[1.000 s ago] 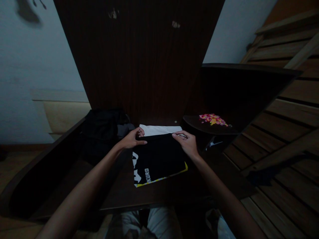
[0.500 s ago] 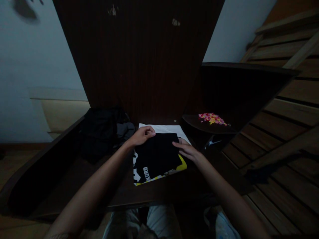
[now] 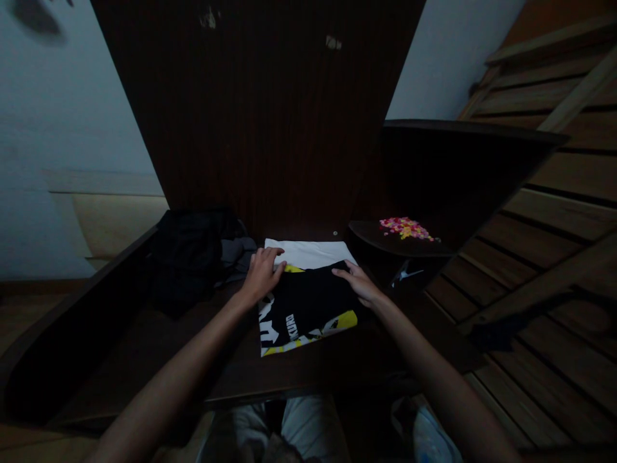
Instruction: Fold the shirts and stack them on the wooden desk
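A folded black T-shirt (image 3: 313, 292) with white lettering and yellow and white print lies on the dark wooden desk (image 3: 250, 376). Behind it, partly covered, is a folded white cloth (image 3: 315, 249). At the shirt's upper left corner rests my left hand (image 3: 261, 273), fingers spread, with the thumb on the fabric. My right hand (image 3: 357, 281) grips the upper right edge of the shirt, thumb on top and the other fingers partly hidden at the side.
Dark clothing (image 3: 187, 257) is heaped on the left side of the desk. Small pink, red and yellow pieces (image 3: 407, 227) lie on a rounded shelf (image 3: 371, 238) to the right. A dark upright panel (image 3: 265, 122) stands behind, and wooden slats (image 3: 569, 212) line the right.
The black fabric's top edge has shifted toward me and to the right, uncovering more white cloth and some yellow print. My left hand has spread and moved left; my right hand keeps the shirt's edge.
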A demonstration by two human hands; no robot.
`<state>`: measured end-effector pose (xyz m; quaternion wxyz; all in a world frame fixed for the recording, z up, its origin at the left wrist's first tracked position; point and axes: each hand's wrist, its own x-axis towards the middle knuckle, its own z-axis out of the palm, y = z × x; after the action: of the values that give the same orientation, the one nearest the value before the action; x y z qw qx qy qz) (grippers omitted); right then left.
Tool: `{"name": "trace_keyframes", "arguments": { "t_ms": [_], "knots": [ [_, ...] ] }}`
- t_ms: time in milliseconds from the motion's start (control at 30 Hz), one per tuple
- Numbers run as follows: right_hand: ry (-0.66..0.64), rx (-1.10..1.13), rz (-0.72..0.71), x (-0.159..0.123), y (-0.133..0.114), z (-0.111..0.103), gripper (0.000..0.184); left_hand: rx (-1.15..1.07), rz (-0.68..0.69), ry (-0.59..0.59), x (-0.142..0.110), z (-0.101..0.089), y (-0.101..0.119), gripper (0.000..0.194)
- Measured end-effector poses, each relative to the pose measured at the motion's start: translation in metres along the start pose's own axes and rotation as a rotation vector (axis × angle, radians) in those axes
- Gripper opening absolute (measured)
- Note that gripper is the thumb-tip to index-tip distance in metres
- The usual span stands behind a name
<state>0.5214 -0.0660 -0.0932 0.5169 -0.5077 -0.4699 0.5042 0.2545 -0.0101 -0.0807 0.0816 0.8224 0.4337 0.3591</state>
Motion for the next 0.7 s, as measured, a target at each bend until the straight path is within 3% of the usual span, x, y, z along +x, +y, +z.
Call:
{"name": "trace_keyframes", "arguments": {
  "t_ms": [167, 233, 333, 567, 700],
  "knots": [
    [0.074, -0.154, 0.265, 0.002, 0.015, -0.021, 0.060, -0.008, 0.128, -0.145, -0.067, -0.007, 0.033, 0.035],
    [0.049, -0.146, 0.283, 0.001, 0.022, -0.025, 0.065, -0.003, 0.167, -0.192, -0.094, -0.004, 0.042, 0.044],
    [0.007, -0.056, 0.226, 0.001, 0.026, -0.025, 0.059, 0.068, 0.170, -0.173, -0.123, 0.006, 0.051, 0.038],
    [0.003, 0.047, 0.121, 0.002, 0.007, -0.019, 0.050, 0.140, 0.069, -0.022, -0.144, 0.021, 0.056, 0.046],
    [0.056, 0.066, 0.055, 0.004, -0.008, -0.031, 0.046, 0.169, -0.042, -0.004, -0.147, 0.026, 0.049, 0.060]
  ]
}}
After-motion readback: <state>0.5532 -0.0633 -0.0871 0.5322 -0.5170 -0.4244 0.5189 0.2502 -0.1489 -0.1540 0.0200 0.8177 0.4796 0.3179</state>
